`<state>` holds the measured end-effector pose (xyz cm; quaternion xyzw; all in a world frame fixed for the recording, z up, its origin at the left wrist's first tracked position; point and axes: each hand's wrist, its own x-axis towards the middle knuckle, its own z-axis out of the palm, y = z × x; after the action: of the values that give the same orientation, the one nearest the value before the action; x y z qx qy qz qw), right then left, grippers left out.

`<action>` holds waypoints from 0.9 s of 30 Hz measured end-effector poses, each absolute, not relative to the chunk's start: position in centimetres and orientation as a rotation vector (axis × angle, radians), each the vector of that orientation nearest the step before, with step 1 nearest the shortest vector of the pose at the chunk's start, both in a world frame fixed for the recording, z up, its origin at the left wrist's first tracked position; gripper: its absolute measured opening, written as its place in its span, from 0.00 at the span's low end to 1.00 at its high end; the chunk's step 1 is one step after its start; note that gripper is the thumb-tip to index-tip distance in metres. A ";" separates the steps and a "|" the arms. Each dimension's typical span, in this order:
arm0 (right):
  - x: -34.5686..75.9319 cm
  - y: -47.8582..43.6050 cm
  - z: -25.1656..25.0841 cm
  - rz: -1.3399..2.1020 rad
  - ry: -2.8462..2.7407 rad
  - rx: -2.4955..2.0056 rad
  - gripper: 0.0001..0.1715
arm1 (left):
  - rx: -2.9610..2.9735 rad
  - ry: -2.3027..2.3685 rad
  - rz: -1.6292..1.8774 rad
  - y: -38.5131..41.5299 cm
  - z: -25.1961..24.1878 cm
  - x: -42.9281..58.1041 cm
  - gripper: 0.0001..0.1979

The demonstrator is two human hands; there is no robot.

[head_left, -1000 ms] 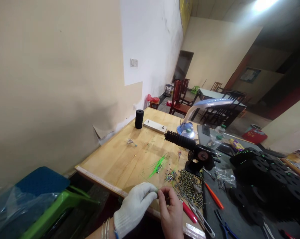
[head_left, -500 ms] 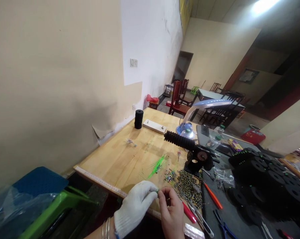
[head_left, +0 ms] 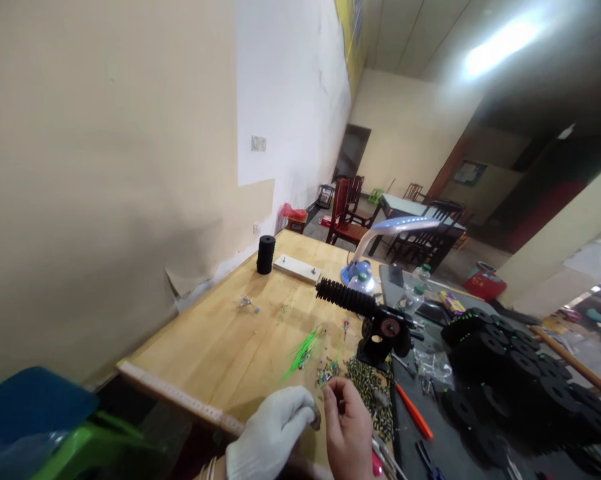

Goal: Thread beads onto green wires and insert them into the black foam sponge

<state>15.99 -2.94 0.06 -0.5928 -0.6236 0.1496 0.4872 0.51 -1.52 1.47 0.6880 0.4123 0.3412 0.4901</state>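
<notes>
My left hand [head_left: 275,430] wears a white knit glove and is curled closed at the near edge of the wooden table [head_left: 230,333]. My bare right hand [head_left: 348,427] is beside it, fingers pinched together on something too small to name. The fingertips of both hands nearly meet. Just beyond them lie a pile of small black-and-yellow pieces [head_left: 368,390] and a bunch of green strands [head_left: 303,347]. A black stand with a ribbed black rod [head_left: 375,320] rises behind the pile.
A black cylinder [head_left: 266,254], a small wooden block [head_left: 297,268] and a blue desk lamp [head_left: 375,257] stand at the table's far end. Black discs [head_left: 505,360] are heaped on the right, with an orange-handled tool [head_left: 413,410] nearby. A blue and green stool [head_left: 45,427] sits at left.
The view has swung left and tilted up, so the table shifted leftward and lower. My two hands stay together at the near edge, now lower in view, with the red-handled tool mostly out of sight.
</notes>
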 end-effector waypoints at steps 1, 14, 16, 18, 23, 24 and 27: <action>16.3 -2.4 0.4 0.291 -1.539 -1.443 0.15 | 1.677 0.990 0.837 -1.2 1.6 0.9 0.11; 19.9 8.8 8.2 -0.359 -1.807 -1.311 0.11 | 1.252 0.741 1.242 9.2 3.5 8.7 0.13; 20.2 10.0 8.0 -0.364 -1.828 -1.329 0.11 | 1.195 0.712 1.251 10.2 3.2 9.2 0.14; 20.4 10.8 7.7 -0.361 -1.846 -1.360 0.10 | 1.174 0.715 1.250 10.9 2.9 9.5 0.15; 20.3 11.9 7.2 -0.378 -1.839 -1.443 0.10 | 1.163 0.772 1.240 12.1 2.0 9.8 0.15; 20.2 12.0 7.2 -0.386 -1.834 -1.453 0.11 | 1.157 0.775 1.236 12.3 1.9 9.8 0.15; 19.9 12.1 7.1 -0.412 -1.824 -1.474 0.10 | 1.135 0.768 1.226 12.6 1.3 9.6 0.15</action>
<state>19.88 12.07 7.09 -0.5747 -0.7114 -0.1607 0.3711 9.63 12.60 1.35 0.4908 0.3321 0.5301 0.6065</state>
